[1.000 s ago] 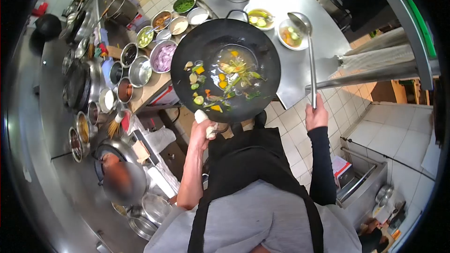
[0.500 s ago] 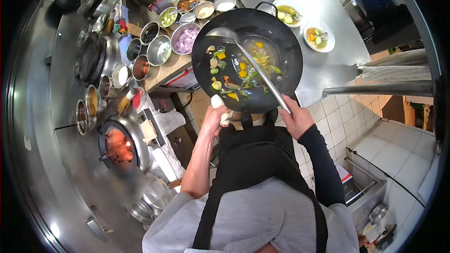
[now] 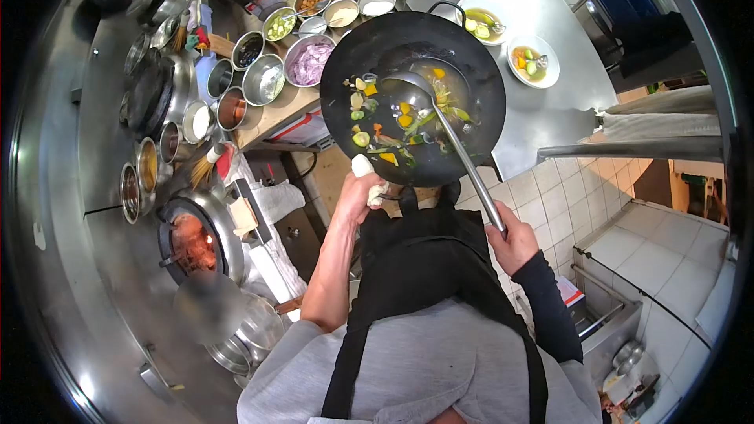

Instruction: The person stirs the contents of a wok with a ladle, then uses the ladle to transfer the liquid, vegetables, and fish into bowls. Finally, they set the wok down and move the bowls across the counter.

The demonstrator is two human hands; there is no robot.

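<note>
Fingers point(image 3: 369, 188) of the left hand point(image 3: 360, 195) are clamped round a pale cloth point(image 3: 363, 166) at the wok's near rim. The right hand point(image 3: 514, 239) has its fingers closed on the tail end of the ladle handle.

Biggest thing about is the steel tabletop point(image 3: 550, 110) curving round the back. The wok point(image 3: 471, 71) is held up at its front edge, far side over the steel, near side over the tiled floor point(image 3: 554, 196). It's a big round black pan with a shallow pool of broth in the middle and orange, yellow and green veg chunks strewn towards the left wall. The ladle point(image 3: 459, 153) runs slantwise up from the right hand, its cup sitting in the broth.

Two white soup bowls point(image 3: 534, 61) sit on the tabletop just off the wok's right rim. A tub of purple onion point(image 3: 310, 63) is just beside the left rim.

Can't see the wok's handle at all, it's buried under cloth and hand. What the veg bits actually are is too small to tell.

Room-wise, it's open floor to the right and tight on the left with those metal tubs. The glowing burner point(image 3: 195, 239) is well apart, low left.
</note>
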